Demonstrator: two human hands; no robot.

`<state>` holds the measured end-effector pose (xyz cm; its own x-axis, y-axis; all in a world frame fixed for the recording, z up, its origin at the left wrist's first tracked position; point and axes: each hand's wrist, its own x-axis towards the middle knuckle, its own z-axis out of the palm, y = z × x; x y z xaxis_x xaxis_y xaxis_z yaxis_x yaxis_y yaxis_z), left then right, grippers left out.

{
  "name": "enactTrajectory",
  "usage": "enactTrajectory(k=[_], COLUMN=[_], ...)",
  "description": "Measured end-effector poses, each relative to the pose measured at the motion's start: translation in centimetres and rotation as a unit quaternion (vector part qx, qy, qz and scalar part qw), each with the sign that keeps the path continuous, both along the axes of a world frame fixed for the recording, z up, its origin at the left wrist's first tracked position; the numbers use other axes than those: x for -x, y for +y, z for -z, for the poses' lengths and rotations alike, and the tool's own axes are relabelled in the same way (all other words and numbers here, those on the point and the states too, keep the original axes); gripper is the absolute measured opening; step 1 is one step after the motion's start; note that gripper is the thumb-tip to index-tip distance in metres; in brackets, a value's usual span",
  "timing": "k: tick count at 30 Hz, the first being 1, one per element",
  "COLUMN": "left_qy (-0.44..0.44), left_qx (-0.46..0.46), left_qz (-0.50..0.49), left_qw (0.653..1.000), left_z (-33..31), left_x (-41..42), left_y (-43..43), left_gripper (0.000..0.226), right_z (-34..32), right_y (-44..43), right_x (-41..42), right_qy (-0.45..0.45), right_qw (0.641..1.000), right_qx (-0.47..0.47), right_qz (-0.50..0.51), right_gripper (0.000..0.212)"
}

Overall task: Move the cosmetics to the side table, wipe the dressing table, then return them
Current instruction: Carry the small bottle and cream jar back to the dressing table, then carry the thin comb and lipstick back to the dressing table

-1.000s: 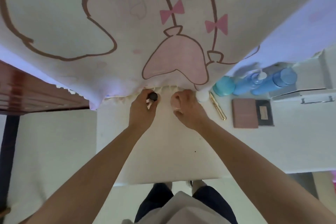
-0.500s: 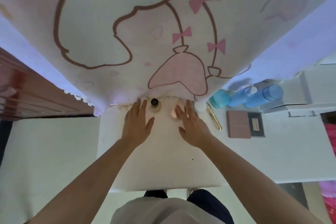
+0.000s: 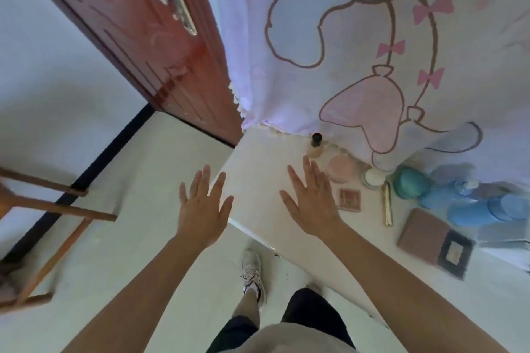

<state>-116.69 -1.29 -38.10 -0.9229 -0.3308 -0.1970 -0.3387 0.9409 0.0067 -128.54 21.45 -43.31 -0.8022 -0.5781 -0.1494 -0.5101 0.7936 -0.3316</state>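
Both hands are empty, palms down, fingers spread and released. The left hand (image 3: pixel 204 209) hovers over the floor (image 3: pixel 137 238), just off the left edge of the white tabletop (image 3: pixel 258 178). The right hand (image 3: pixel 311 203) hovers over the tabletop near that edge.

The cosmetics stand and lie on the tabletop, from 12 to 3 o'clock of the right hand:
- Small bottle with a dark cap (image 3: pixel 315 146), upright, at 12 o'clock, just beyond the right fingers (image 3: pixel 308 170) and not touching them.
- Round pink compact (image 3: pixel 341 169), at 1 o'clock, just beside the fingers.
- Small square palette (image 3: pixel 350 200), lying flat at 3 o'clock, just beside the hand.
- White jar (image 3: pixel 374 178) and gold tube (image 3: pixel 387 203), farther out at 2 to 3 o'clock.
- Teal jar (image 3: pixel 411 183) and blue bottles (image 3: pixel 470 203), farther still.
- Brown palette (image 3: pixel 423 235), with a dark palette (image 3: pixel 454 252) touching it, at 4 o'clock.

A printed cloth (image 3: pixel 372 51) hangs behind the row; its fringe meets the rear edge of the tabletop. A red-brown door (image 3: pixel 149 46) stands at 11 o'clock of the left hand. A wooden frame (image 3: pixel 57 209) stands at 9 o'clock, well apart.
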Motion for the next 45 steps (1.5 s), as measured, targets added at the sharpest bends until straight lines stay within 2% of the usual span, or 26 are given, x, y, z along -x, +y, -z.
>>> enactTrajectory(k=[8,15,19,25,30,37,45], left_qy=[0.083,0.142,0.157,0.175,0.171,0.135,0.065], left_qx=[0.031,0.075,0.097,0.105,0.091,0.092,0.048], left_qz=[-0.222,-0.296,-0.366,-0.446,-0.479,-0.468,-0.510], left_qw=[0.971,0.942,0.912,0.872,0.856,0.868,0.856], left_z=[-6.7,-9.8,-12.1,-14.1,-13.2,-10.3,-8.1], left_x=[-14.0,-32.2,-42.8,-53.4,-56.5,-56.3,-53.1], left_y=[-9.0,-20.4,-27.1,-34.9,-40.6,-52.6,-70.3], left_gripper=[0.060,0.052,0.055,0.060,0.061,0.065,0.069], right_z=[-5.8,-9.8,-11.6,-13.8,-13.7,-10.8,-9.6], right_y=[-14.0,-30.8,-40.8,-52.1,-60.2,-74.1,-93.0], right_x=[-6.3,-18.6,-27.1,-37.4,-40.9,-41.5,-39.6], right_qy=[0.021,0.072,0.079,0.091,0.090,0.082,-0.001], right_qw=[0.988,0.957,0.935,0.893,0.877,0.869,0.878], right_qx=[0.051,0.051,0.063,0.100,0.107,0.118,0.069], right_qz=[-0.147,-0.277,-0.339,-0.429,-0.459,-0.474,-0.473], right_gripper=[0.072,0.075,0.070,0.069,0.070,0.071,0.072])
